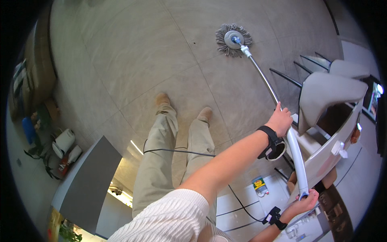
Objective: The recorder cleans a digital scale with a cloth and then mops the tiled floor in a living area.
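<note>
A round mop head (pixel 233 40) with grey string fringe lies on the tiled floor ahead of me, joined to a metal and white plastic mop handle (pixel 262 73). My left hand (pixel 278 119) is closed around the handle about midway along. My right hand (pixel 307 202) grips the handle's lower end in the picture, by its blue-trimmed tip. Both wrists wear black straps, and a black cable runs across my legs towards the right wrist.
Grey chairs (pixel 328 93) and a light table (pixel 329 154) stand at the right. A dark grey cabinet (pixel 90 181) is at the lower left, a brown sofa (pixel 39 60) at the far left. A packaged item (pixel 260 186) lies below my left forearm in the picture.
</note>
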`<state>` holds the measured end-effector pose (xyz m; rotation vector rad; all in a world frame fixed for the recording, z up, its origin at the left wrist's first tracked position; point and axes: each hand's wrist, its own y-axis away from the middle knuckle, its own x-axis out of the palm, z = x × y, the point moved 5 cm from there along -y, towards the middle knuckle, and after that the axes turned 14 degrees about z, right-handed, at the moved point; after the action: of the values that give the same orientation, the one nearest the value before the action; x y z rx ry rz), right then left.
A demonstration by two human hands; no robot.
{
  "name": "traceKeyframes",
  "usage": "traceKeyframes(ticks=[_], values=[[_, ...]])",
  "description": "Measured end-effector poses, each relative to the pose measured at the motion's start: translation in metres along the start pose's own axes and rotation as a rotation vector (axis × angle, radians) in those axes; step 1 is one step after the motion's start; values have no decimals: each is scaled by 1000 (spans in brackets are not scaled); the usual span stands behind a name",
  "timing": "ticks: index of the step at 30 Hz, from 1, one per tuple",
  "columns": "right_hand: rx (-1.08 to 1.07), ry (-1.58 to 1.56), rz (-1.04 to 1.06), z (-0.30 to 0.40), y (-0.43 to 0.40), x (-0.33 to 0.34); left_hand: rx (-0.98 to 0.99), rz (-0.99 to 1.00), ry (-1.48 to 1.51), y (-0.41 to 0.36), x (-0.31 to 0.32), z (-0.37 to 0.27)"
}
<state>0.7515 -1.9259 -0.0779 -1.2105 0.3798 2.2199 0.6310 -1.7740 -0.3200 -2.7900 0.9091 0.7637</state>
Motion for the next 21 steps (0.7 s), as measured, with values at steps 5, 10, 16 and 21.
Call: traceKeyframes(ticks=[5, 10, 16, 21], values=[[-1, -17, 201, 52, -3, 19, -152, 90, -35, 36, -45, 27], [-389, 159, 322, 154, 2, 48, -223, -86, 111, 112, -136, 62], [-648, 28, 469, 257, 50, 140, -416, -412, 212, 238, -234, 122], [-698, -534, 739, 313, 134, 235, -583, -649, 144, 349, -273, 177]])
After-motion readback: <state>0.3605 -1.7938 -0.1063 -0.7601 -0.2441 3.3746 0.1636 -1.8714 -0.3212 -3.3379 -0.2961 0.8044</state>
